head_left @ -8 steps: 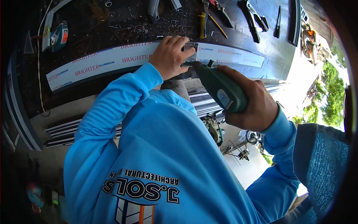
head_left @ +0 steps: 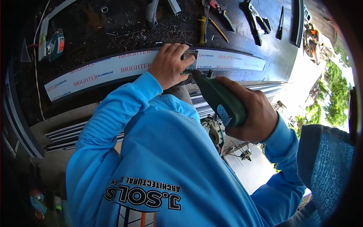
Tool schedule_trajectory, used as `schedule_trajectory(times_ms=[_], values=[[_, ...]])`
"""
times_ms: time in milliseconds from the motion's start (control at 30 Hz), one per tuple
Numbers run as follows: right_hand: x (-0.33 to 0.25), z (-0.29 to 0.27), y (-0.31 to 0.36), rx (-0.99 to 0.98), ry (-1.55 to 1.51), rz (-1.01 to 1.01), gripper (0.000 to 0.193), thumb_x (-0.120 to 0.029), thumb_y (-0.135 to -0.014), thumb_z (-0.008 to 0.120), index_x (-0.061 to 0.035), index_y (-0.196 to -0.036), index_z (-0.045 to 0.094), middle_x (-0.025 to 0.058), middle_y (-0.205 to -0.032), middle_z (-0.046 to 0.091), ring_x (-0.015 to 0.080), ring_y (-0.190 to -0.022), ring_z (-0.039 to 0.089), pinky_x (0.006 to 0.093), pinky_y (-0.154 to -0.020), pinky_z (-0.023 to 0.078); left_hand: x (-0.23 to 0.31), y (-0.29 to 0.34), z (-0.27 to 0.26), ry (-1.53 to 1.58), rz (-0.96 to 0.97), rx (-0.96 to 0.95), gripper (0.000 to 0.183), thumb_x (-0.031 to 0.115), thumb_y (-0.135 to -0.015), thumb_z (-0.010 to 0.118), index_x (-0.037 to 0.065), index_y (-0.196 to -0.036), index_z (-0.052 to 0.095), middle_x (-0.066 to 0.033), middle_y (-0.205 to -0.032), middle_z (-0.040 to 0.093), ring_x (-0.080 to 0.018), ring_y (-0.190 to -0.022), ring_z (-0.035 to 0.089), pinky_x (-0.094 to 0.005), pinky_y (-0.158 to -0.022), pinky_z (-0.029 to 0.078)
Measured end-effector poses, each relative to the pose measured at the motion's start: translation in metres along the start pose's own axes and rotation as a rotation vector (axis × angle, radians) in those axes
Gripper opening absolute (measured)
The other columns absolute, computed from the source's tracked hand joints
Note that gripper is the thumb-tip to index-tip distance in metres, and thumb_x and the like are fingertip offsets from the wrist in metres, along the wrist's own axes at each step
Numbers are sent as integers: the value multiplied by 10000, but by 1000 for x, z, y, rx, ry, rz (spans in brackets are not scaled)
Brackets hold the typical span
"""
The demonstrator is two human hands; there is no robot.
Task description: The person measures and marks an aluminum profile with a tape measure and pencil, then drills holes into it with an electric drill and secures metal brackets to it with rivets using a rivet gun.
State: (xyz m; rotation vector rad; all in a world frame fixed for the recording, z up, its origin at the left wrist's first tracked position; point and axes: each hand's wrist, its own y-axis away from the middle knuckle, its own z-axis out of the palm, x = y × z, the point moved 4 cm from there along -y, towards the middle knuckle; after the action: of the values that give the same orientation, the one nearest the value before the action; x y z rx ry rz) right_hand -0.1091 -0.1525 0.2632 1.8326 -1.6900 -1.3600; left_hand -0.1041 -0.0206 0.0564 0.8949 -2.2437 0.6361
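Observation:
A long aluminium profile point(head_left: 98, 76) with white printed film lies across the dark bench. My left hand point(head_left: 170, 64) is closed over its middle, fingers toward the far side, thumb on a small grey metal piece point(head_left: 193, 60) set across the profile. In my right hand point(head_left: 259, 111) is a green handheld power tool point(head_left: 223, 100), its body wrapped by the fingers. The tool's narrow dark nose points up and left, right beside the near edge of the metal piece. Whether its tip touches the metal cannot be made out.
Pliers with yellow handles point(head_left: 203, 30), a yellow pencil point(head_left: 218, 30), red-handled cutters point(head_left: 227, 19) and a black-and-silver tool point(head_left: 257, 20) lie at the far side. A tape measure point(head_left: 56, 45) rests at left. Metal shavings litter the bench; long profiles point(head_left: 83, 130) are stacked below it.
The view has shifted slightly, so the bench and its things appear lower and a little left. Both hands keep their hold, and the tool's nose stays beside the metal piece.

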Motion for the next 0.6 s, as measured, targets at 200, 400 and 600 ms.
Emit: schedule_trajectory(times_ms=[200, 400, 600], values=[[-6, 2, 1, -104, 83, 95, 908, -135, -593, 779, -60, -1427, 429, 243, -992, 679, 399, -830, 703, 443, -777, 566, 0, 0, 0, -1, -4, -40, 583, 211, -623, 871, 131, -1145, 624, -133, -1299, 496, -310, -1224, 478, -457, -1040, 369], [1, -3, 3, -130, 99, 107, 919, -153, -597, 774, -68, -1441, 419, 187, -881, 647, 366, -694, 679, 450, -659, 558, 0, -3, -2, 30, -32, -105, 574, 180, -613, 869, 167, -1133, 626, -130, -1322, 479, -320, -1227, 471, -475, -1038, 363], [5, -8, 3, -153, 88, 90, 861, -179, -642, 750, -53, -1430, 428, 157, -772, 584, 342, -580, 629, 456, -552, 522, 4, -8, -1, 17, -44, -137, 639, 161, -580, 872, 188, -1165, 617, -141, -1336, 472, -326, -1242, 465, -506, -1020, 356]])
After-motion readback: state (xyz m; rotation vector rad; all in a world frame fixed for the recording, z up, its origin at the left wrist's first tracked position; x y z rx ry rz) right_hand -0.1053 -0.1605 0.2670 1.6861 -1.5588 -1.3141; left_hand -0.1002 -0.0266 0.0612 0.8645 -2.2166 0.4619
